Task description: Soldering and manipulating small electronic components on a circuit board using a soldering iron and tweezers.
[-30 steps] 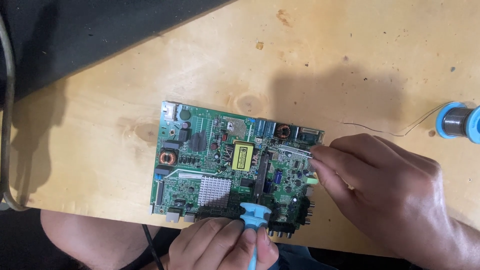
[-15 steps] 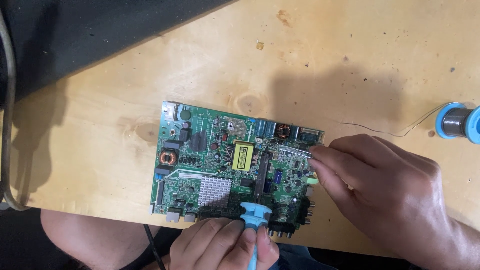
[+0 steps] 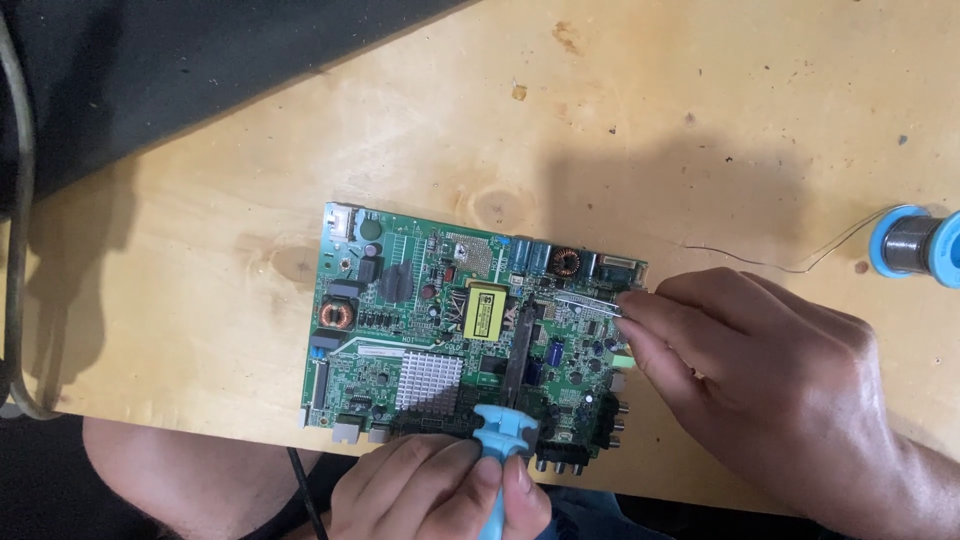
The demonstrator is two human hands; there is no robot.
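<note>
Gripping a blue iron [image 3: 498,440] in the left hand [image 3: 430,495], tip over the green board [image 3: 470,330], right hand [image 3: 770,370] pinching tweezers [image 3: 585,303] at the board's right edge, board flat on a wooden table [image 3: 650,130], solder spool [image 3: 915,245] far right.

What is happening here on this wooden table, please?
A person works on a green circuit board lying on the wooden table. The left hand holds a blue-handled soldering tool whose dark tip reaches over the board. The right hand pinches metal tweezers at the board's right edge. A solder spool lies at the far right.
</note>
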